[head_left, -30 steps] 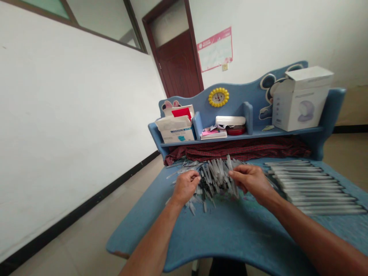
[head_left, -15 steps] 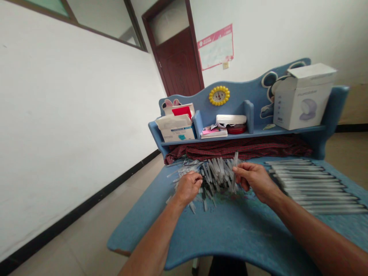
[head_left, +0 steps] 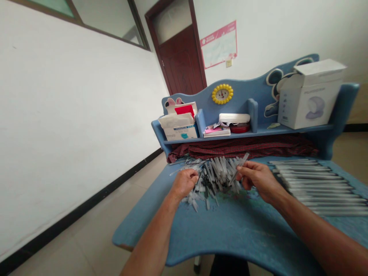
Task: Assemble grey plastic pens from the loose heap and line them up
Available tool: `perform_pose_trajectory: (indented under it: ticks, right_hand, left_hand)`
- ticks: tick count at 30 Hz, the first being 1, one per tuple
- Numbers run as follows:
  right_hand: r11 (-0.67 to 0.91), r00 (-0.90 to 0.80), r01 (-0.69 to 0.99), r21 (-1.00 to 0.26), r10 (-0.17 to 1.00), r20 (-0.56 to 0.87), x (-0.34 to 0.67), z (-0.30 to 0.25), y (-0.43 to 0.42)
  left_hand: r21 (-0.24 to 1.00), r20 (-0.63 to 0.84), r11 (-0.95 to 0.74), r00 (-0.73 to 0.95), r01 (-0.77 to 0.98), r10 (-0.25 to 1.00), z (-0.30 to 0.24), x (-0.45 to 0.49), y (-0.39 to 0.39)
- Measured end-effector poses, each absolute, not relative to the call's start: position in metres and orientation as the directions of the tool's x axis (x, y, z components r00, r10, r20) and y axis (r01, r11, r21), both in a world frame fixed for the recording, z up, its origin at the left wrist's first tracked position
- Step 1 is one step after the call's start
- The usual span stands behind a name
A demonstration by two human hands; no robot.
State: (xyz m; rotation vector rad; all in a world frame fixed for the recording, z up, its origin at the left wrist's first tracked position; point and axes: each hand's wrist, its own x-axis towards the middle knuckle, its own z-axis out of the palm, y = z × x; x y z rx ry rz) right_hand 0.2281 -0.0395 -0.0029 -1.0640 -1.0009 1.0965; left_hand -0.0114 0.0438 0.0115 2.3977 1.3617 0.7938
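Observation:
My right hand [head_left: 255,178] pinches a narrow translucent plastic strip [head_left: 245,158] between thumb and fingers, its upper end sticking up to the right. To its left lies a loose pile of similar translucent pieces [head_left: 221,170], with some dark thin bits among them. My left hand [head_left: 185,183] is closed in a pinch at the pile's left side; what its fingertips hold is too small to make out. Right of my right hand, long pale rods with dark ends [head_left: 319,186] lie side by side in a row, partly behind my forearm.
All this lies on a blue desk [head_left: 224,230] with a curved front edge. Behind is a raised shelf holding a paper-filled box [head_left: 181,132], a red case [head_left: 240,128] and a large white carton [head_left: 312,96]. Checked cloth [head_left: 258,147] is tucked beneath the shelf.
The strip in my right hand has tilted from upright toward the right. My left hand has shifted slightly left against the pile. The whole view has moved a little.

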Motion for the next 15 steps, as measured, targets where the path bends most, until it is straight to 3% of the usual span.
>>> perform_pose_trajectory:
  ticks: [15]
  right_hand:
    - [0.089,0.162,-0.229,-0.969,0.985,0.052,0.227,-0.006,-0.040]
  left_hand:
    - [0.567,-0.064,-0.482,0.619,0.668,0.783,0.033,-0.038,0.040]
